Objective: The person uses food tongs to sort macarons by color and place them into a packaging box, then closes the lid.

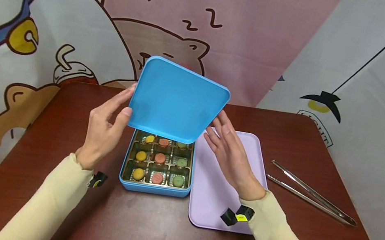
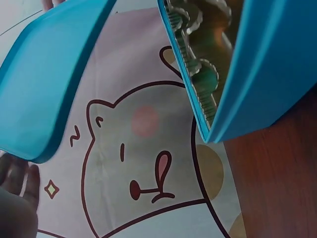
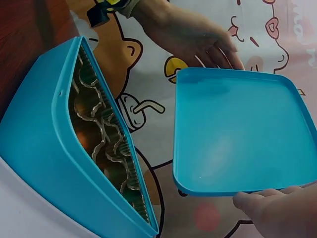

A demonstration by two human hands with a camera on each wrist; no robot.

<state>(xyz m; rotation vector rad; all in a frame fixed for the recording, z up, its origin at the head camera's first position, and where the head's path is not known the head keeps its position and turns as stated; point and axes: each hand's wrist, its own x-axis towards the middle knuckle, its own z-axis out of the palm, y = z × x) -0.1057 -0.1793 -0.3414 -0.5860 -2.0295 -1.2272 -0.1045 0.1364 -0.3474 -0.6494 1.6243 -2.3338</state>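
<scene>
A blue lid point(image 1: 181, 97) is raised and tilted above the back of a blue box point(image 1: 154, 189). The box's clear-compartment tray holds yellow candies point(image 1: 141, 156), pink candies point(image 1: 159, 158) and green candies point(image 1: 178, 181), round and flat, in separate cells. At the lid's left edge, my left hand point(image 1: 104, 129) holds it between thumb and fingers. My right hand point(image 1: 232, 155) touches the lower right edge with fairly straight fingers. Part of the back row is hidden beneath the lid. In the right wrist view, the lid point(image 3: 242, 134) is apart from the box point(image 3: 39, 114).
A lilac tray point(image 1: 201, 212) lies right of the box, partly under my right arm. Metal tongs point(image 1: 315, 196) rest farther right on the dark wooden table point(image 1: 146, 229). Behind the table hangs a cartoon-printed cloth point(image 1: 251, 29).
</scene>
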